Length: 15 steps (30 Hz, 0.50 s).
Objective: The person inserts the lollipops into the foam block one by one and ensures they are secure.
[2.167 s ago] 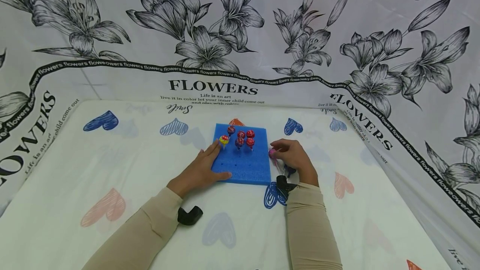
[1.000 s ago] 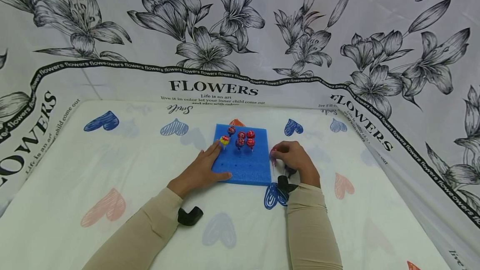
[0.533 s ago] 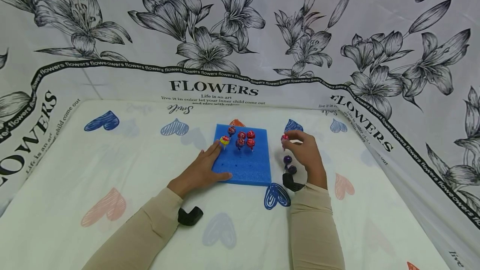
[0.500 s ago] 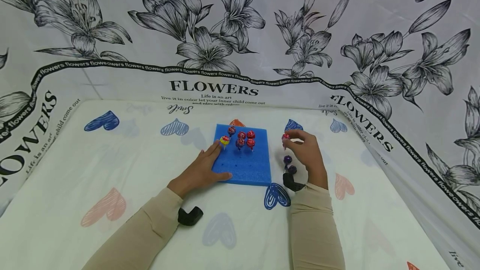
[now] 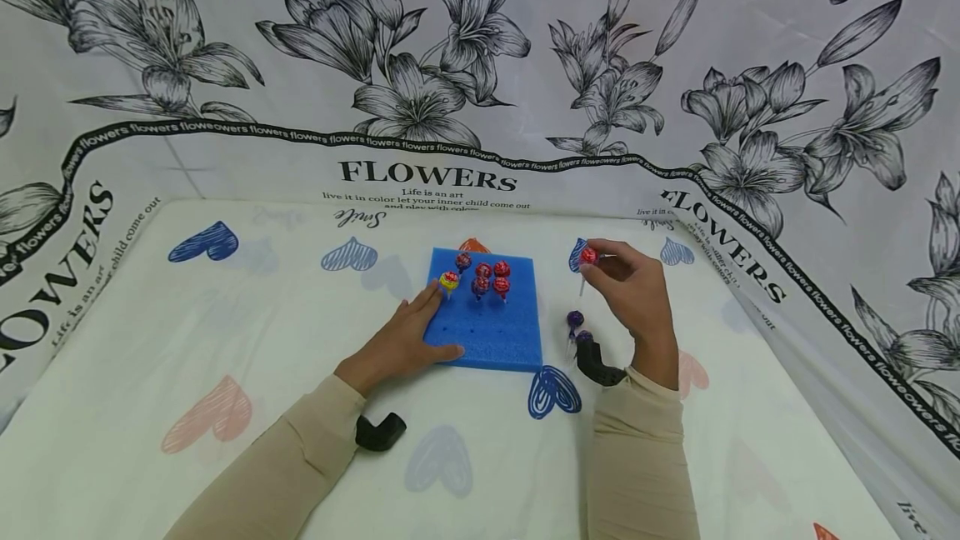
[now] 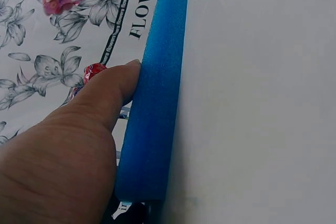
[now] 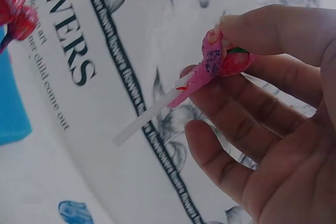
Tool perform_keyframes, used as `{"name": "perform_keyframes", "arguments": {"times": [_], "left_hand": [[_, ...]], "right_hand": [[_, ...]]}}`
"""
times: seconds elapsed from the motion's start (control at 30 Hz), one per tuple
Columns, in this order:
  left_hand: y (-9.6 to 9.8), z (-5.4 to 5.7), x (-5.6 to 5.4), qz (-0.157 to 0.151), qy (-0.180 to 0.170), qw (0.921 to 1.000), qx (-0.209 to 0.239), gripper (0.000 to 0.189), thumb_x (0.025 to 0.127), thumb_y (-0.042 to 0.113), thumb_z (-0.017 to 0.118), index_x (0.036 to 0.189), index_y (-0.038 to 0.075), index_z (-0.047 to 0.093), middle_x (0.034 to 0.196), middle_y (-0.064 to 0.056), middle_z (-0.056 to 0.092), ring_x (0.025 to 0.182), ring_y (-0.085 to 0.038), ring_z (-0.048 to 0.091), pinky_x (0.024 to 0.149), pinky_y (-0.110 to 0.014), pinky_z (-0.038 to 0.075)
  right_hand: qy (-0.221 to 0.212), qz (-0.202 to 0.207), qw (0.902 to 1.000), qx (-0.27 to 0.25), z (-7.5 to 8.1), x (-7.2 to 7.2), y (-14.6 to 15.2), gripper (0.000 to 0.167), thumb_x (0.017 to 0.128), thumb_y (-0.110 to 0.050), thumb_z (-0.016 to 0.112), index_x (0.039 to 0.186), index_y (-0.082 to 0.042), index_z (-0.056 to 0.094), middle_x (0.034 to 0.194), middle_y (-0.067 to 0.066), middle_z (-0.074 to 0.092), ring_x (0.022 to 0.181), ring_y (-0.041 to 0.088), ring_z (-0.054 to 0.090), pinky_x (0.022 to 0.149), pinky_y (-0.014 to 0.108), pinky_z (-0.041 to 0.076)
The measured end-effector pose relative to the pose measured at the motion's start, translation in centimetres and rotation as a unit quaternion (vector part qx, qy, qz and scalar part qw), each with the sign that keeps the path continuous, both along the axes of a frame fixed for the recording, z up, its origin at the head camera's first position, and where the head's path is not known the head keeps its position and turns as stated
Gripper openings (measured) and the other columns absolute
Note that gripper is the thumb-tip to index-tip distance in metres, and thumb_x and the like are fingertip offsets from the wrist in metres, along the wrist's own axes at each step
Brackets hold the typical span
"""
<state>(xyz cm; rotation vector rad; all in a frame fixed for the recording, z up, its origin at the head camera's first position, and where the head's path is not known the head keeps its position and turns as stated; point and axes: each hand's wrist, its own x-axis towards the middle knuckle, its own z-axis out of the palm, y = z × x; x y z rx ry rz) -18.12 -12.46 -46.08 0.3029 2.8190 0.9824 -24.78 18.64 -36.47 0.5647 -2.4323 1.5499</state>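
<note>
A pink-wrapped lollipop (image 7: 215, 64) is pinched by its head between the thumb and fingers of my right hand (image 5: 633, 286), raised to the right of the foam block. Its white stick (image 7: 147, 116) points down and free. My left hand (image 5: 397, 340) rests at the left edge of the blue foam block (image 5: 491, 348), thumb along the near side and fingers straight. Several red lollipops (image 5: 501, 283) stand upright in the far part of the block, along with a yellow one (image 5: 448, 280) close to my left fingertips. Small holes show in the block's near part.
Two dark purple lollipops (image 5: 575, 320) lie on the cloth right of the block, one partly behind the black wrist camera (image 5: 596, 363). A white tablecloth (image 5: 300, 373) with printed hearts covers the table. Behind it hangs a flower-printed curtain (image 5: 480, 115).
My right hand has lifted the pink lollipop from beside the block and carried it up and to the right, uncovering the purple lollipops. My left hand stays in place.
</note>
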Motion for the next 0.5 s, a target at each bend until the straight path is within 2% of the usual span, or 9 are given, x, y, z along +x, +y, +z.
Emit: {"name": "perform_keyframes", "arguments": {"times": [0.27, 0.33, 0.5], "left_hand": [[-0.1, 0.0, 0.2, -0.001, 0.000, 0.9999, 0.011, 0.102, 0.083, 0.059, 0.067, 0.154, 0.006, 0.017, 0.161, -0.005, 0.005, 0.145, -0.029, 0.006, 0.115, -0.044, 0.005], [-0.1, 0.0, 0.2, -0.002, 0.001, 0.9999, 0.011, 0.102, 0.083, 0.058, 0.067, 0.154, 0.006, 0.017, 0.161, -0.005, 0.005, 0.145, -0.029, 0.006, 0.115, -0.044, 0.005], [-0.1, 0.0, 0.1, -0.004, 0.003, 1.0000, 0.007, 0.102, 0.083, 0.058, 0.067, 0.154, 0.006, 0.017, 0.161, -0.005, 0.004, 0.145, -0.028, 0.007, 0.115, -0.044, 0.004]], "right_hand": [[0.086, 0.061, 0.9940, -0.032, 3.1, 2.4, -1.7, 0.032, 0.084, 0.014, 0.065, 0.115, 0.014, 0.062, 0.107, 0.023, 0.063, 0.093, 0.021, 0.064, 0.088, 0.028, 0.050], [0.101, 0.071, 0.9914, -0.043, 3.3, 2.6, -1.8, 0.032, 0.083, 0.017, 0.065, 0.114, 0.015, 0.062, 0.105, 0.024, 0.063, 0.091, 0.019, 0.065, 0.088, 0.028, 0.050], [0.120, 0.102, 0.9839, -0.084, 2.5, 1.9, -1.7, 0.033, 0.081, 0.019, 0.064, 0.114, 0.012, 0.064, 0.103, 0.023, 0.064, 0.090, 0.019, 0.065, 0.086, 0.027, 0.051]]}}
